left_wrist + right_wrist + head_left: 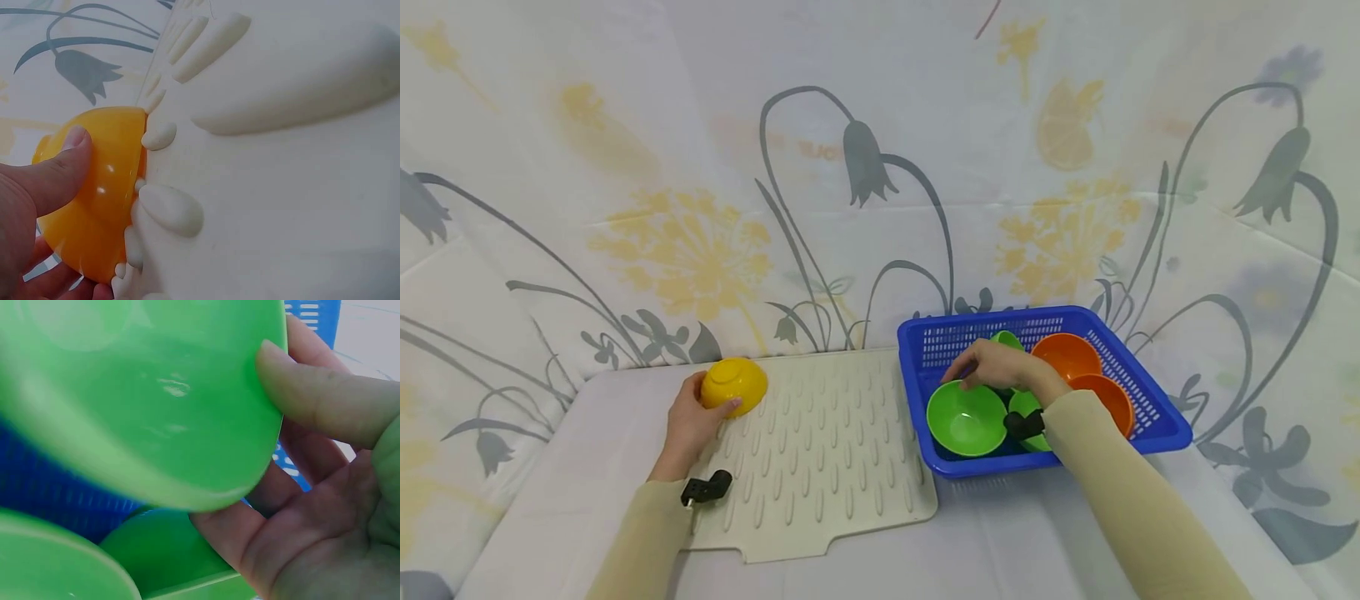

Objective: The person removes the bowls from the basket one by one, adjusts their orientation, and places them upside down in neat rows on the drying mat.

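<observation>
My left hand (691, 421) grips a yellow bowl (734, 385) that sits upside down at the back left corner of the cream drying mat (820, 450). In the left wrist view the thumb presses the bowl's side, its rim down against the mat's raised ribs. Over at the blue basket (917, 433), my right hand (1000, 365) pinches the rim of a green bowl (966, 421), thumb inside and fingers outside, as the right wrist view shows. More green bowls (56, 562) lie beneath and beside it.
Two orange bowls (1066, 354) sit at the right side of the basket, and a green piece (1007, 339) shows at its back. A white cloth (1000, 542) covers the table. Behind it hangs a floral-patterned curtain (880, 233).
</observation>
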Motion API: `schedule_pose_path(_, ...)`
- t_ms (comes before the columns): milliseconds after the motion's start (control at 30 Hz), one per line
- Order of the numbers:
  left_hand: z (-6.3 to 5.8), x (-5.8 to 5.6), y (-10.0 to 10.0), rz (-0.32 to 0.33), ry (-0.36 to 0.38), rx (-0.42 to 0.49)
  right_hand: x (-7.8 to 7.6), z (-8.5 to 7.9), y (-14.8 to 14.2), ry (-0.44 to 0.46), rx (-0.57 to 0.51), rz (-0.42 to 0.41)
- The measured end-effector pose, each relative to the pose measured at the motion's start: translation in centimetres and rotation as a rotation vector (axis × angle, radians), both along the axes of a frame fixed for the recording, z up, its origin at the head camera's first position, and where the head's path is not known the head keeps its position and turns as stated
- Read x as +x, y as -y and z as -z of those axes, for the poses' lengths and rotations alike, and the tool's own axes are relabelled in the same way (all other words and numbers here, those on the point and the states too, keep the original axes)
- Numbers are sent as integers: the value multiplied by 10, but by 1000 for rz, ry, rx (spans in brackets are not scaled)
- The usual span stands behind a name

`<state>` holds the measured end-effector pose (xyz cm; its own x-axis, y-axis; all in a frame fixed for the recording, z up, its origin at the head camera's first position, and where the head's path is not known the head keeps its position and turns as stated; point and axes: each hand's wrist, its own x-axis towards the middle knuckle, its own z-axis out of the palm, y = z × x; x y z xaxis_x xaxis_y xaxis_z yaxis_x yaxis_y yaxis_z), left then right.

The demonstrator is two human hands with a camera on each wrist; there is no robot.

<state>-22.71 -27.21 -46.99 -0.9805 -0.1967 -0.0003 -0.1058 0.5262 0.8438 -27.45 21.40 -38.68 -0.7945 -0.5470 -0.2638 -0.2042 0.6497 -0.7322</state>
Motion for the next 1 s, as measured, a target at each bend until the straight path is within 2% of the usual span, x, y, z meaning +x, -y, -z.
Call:
schedule_pose_path(233,-1,0,0,2,2,-2,3,-7,-5,-55,-19,37)
schedule_pose_path(533,-7,-2,2,0,17,55,4,-14,-10,-83,-16,67)
schedule_pose_path(1000,-8,-4,3,18,40,22,12,-27,-20,-92,-88,204)
